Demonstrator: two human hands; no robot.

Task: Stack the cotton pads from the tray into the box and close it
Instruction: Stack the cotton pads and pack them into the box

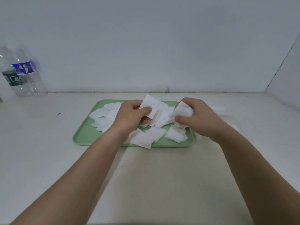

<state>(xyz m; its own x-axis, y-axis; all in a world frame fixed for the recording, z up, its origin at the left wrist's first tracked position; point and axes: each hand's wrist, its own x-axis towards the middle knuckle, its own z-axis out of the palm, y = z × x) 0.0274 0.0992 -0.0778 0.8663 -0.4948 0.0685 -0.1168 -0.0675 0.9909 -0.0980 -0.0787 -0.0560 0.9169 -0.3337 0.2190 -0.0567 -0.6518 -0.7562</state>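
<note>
Here the left hand (133, 116) pinches one cotton pad (150, 103) and the right hand (196, 118) clutches a bunch (182, 110); loose pads (142, 138) lie beneath them on the tray (84, 135). Light, soft, floppy: likely best pinched at an edge.

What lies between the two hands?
In the head view, a loose pile of white cotton pads on the green tray lies between the left hand and the right hand; both hands grip pads.
</note>
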